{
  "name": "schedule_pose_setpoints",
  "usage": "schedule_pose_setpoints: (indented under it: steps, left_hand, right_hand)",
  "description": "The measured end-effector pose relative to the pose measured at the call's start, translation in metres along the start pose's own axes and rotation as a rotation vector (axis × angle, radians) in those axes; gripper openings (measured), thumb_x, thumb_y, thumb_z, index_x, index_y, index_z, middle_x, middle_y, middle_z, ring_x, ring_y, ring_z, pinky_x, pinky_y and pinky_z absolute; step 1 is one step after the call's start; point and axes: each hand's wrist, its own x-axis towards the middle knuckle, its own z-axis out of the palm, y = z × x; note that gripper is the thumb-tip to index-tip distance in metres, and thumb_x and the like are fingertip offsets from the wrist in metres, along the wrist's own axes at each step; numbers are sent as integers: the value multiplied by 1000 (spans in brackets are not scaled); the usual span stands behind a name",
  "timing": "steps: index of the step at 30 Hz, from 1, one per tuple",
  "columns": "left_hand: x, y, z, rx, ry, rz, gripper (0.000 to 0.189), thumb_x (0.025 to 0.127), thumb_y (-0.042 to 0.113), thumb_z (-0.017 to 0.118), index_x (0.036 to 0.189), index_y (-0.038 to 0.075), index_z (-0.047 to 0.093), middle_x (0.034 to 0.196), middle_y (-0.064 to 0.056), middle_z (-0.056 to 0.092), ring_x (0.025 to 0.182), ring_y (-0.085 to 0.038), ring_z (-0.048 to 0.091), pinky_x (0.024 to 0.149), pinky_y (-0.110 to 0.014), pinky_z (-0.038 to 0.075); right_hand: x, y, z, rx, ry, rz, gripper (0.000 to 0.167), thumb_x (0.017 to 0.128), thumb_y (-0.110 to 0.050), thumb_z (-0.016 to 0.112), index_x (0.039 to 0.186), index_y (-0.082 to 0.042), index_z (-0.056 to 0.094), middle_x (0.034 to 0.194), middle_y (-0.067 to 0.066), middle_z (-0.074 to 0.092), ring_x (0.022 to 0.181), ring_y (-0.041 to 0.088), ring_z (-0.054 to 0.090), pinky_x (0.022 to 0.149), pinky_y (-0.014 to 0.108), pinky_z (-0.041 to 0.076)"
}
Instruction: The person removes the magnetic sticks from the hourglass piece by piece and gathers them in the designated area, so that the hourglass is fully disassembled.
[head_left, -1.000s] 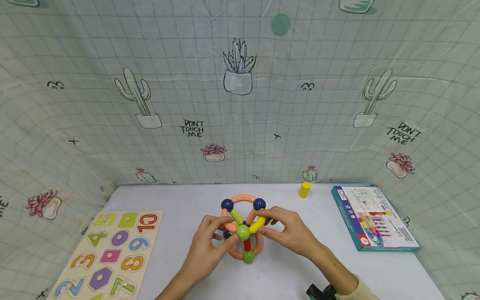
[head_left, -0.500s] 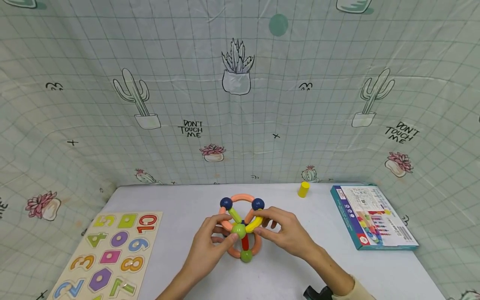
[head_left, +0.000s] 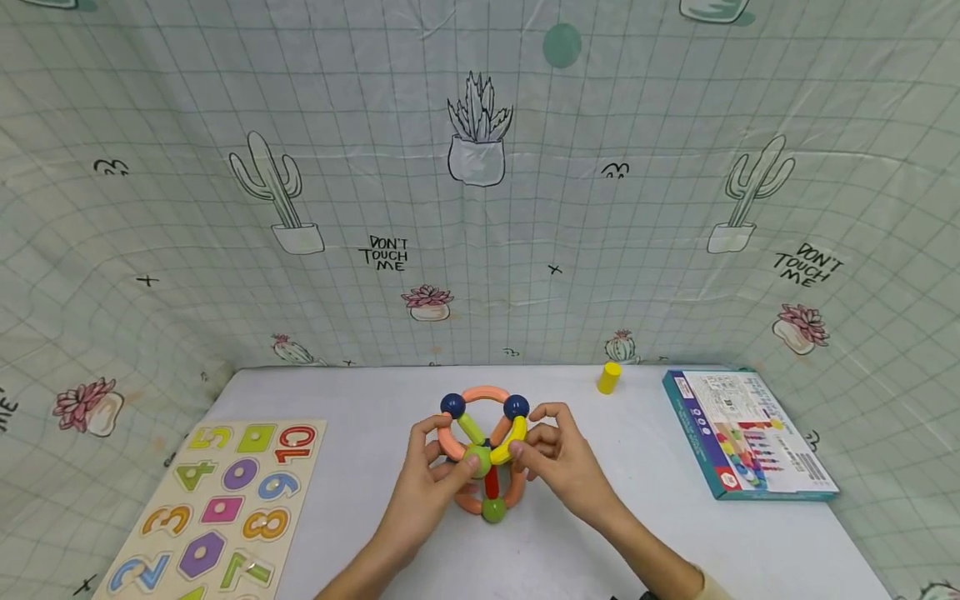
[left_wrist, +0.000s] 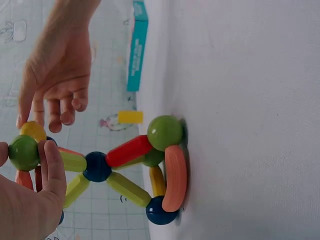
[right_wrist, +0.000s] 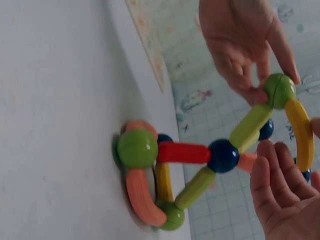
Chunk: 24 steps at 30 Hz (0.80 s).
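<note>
A ball-and-stick construction toy (head_left: 491, 482) stands on the white table, a lower ring of curved sticks joined by straight sticks to an upper ring. My left hand (head_left: 423, 492) pinches the front upper green ball (left_wrist: 24, 153) between thumb and fingers. From that ball a yellow curved stick (right_wrist: 302, 134) runs to the dark blue ball (head_left: 516, 407) at the upper right. My right hand (head_left: 566, 462) is beside this stick, its thumb at the stick and its other fingers loosely bent, apart from it. A red stick (right_wrist: 185, 153) reaches down from the central blue ball (right_wrist: 223, 155).
A number puzzle board (head_left: 225, 508) lies at the left of the table. One yellow cylinder (head_left: 609, 377) stands near the back edge. At the right lies a flat toy box (head_left: 750, 433). A patterned cloth (head_left: 480, 250) hangs behind.
My right hand's index finger has come off the yellow stick, and its fingers have loosened. The left hand still holds the green ball. The toy has barely shifted.
</note>
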Motion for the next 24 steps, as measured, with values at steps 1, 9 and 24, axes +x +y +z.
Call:
schedule_pose_setpoints:
  steps: [1,9,24]
  left_hand:
    - [0,0,1,-14,17,-11,77,94,31,72,148,16,20,127,-24,55,88,-35,72,73,-43,61]
    - [3,3,4,-100,60,-111,90,96,33,70,155,10,5,145,-26,45,90,-40,72,84,-42,58]
    - [6,5,8,-97,17,-106,107,94,28,74,160,12,-10,145,-17,47,98,-25,68,74,-38,59]
  right_hand:
    - [0,-1,2,17,9,29,43,100,-22,64,124,-2,34,94,24,68,79,31,71,67,35,58]
    - [3,-11,8,82,54,270,46,99,-41,64,117,-1,51,90,17,73,67,34,68,49,24,46]
    - [6,-19,12,300,-91,365,40,101,-34,62,111,5,63,88,10,71,71,16,66,54,22,50]
